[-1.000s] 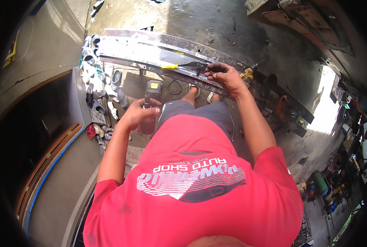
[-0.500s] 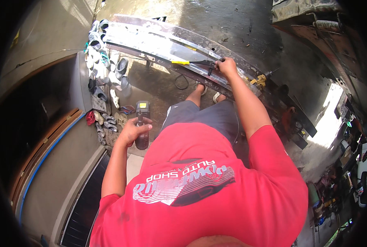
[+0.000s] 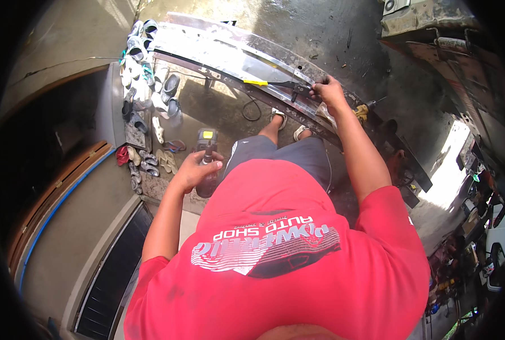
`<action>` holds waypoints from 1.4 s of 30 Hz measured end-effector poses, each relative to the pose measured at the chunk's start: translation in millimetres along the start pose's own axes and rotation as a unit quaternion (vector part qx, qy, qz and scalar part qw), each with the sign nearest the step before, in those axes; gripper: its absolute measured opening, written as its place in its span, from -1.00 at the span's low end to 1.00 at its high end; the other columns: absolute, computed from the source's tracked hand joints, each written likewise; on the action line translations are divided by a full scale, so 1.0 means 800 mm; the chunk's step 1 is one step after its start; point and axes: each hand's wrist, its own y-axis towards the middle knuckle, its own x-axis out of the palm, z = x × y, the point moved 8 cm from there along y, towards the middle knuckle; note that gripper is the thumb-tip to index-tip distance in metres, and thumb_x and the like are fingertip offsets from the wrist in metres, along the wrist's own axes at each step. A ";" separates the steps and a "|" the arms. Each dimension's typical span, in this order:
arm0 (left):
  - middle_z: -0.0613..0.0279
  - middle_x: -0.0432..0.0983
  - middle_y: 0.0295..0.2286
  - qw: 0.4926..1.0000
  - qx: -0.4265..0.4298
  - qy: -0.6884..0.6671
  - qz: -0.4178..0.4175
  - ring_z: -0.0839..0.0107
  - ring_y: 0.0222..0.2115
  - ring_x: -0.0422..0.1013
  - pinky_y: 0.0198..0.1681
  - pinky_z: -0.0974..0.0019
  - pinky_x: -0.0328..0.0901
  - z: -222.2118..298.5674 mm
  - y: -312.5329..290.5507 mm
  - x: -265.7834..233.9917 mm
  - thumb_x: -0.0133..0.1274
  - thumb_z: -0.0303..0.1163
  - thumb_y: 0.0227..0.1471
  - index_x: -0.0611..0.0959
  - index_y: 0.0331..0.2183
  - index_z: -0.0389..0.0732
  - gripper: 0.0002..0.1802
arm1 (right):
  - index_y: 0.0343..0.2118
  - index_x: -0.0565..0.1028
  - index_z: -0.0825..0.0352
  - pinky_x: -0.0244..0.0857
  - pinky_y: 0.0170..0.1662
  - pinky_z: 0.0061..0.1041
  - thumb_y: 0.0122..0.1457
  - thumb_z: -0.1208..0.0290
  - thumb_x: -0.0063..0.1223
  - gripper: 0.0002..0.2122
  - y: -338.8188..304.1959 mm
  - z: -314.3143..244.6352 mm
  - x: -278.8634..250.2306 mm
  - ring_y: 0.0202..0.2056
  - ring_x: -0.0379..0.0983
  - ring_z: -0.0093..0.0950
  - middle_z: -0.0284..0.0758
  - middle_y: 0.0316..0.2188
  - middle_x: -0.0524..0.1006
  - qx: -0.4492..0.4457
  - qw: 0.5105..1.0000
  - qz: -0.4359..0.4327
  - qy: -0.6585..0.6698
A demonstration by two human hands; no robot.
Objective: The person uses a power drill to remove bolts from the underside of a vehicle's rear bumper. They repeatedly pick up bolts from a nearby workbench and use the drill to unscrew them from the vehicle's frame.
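Observation:
My left hand (image 3: 195, 170) is wrapped round a dark cordless drill (image 3: 207, 186), held low beside my left hip. A yellow label shows on the drill's far end. My right hand (image 3: 329, 94) reaches over the long metal workpiece (image 3: 230, 55), its fingers pinched together. They meet at the right end of a slim black tool (image 3: 286, 85) with a bright yellow end (image 3: 256, 83). What sits between those fingertips is too small to make out. The tool lies across the near side of the workpiece, whose left part glares in sunlight.
A yellow power drill (image 3: 361, 113) with a long bit rests right of my right forearm. Many shoes (image 3: 136, 54) crowd the left, by a doorway. A looped cable (image 3: 251, 110) lies on the floor near my feet. Rusty vehicle panels (image 3: 450, 73) stand at the right.
The view has shifted slightly. My right hand has moved a little right, away from the black tool's yellow end. My left hand still grips the drill, now closer to my body.

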 end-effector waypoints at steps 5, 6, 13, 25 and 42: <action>0.37 0.56 -0.42 0.992 0.088 0.046 -0.083 0.60 -0.41 0.45 -0.30 0.42 0.40 0.126 0.011 0.057 0.34 -0.30 0.09 0.69 -0.15 -0.25 -0.68 | -0.04 0.57 0.43 0.51 -0.23 -0.57 0.38 0.58 -0.10 -0.78 -0.166 -0.123 0.041 -0.34 0.54 -0.57 -0.29 -0.32 0.59 -0.053 0.992 -0.082 0.082; 0.36 0.56 -0.42 0.988 0.108 0.068 -0.089 0.60 -0.41 0.45 -0.31 0.43 0.40 0.150 0.006 0.072 0.34 -0.30 0.09 0.69 -0.15 -0.24 -0.68 | -0.05 0.55 0.43 0.51 -0.24 -0.56 0.39 0.56 -0.11 -0.79 -0.189 -0.143 0.048 -0.35 0.55 -0.55 -0.28 -0.33 0.59 -0.086 0.987 -0.100 0.092; 0.32 0.61 -0.39 0.936 0.256 0.177 -0.164 0.53 -0.33 0.50 -0.22 0.38 0.41 0.277 -0.007 0.167 0.33 -0.26 0.08 0.72 -0.20 -0.23 -0.70 | -0.08 0.40 0.37 0.55 -0.08 -0.38 0.43 0.50 -0.11 -0.89 -0.319 -0.261 0.045 -0.15 0.64 -0.34 -0.12 -0.18 0.64 -0.241 0.952 -0.092 0.165; 0.31 0.59 -0.47 0.906 0.262 0.194 -0.271 0.56 -0.47 0.48 -0.35 0.38 0.39 0.349 -0.051 0.280 0.33 -0.20 0.06 0.70 -0.17 -0.27 -0.62 | -0.15 0.46 0.44 0.52 -0.12 -0.52 0.39 0.58 -0.07 -0.92 -0.413 -0.313 -0.027 -0.21 0.60 -0.52 -0.23 -0.25 0.65 -0.371 0.915 0.028 0.154; 0.34 0.55 -0.41 0.870 0.296 0.193 -0.345 0.58 -0.39 0.45 -0.30 0.40 0.39 0.392 -0.102 0.380 0.36 -0.30 0.07 0.66 -0.18 -0.28 -0.66 | -0.10 0.48 0.44 0.52 -0.23 -0.53 0.33 0.59 0.02 -0.87 -0.505 -0.347 -0.112 -0.31 0.61 -0.58 -0.24 -0.34 0.68 -0.437 0.883 0.171 0.018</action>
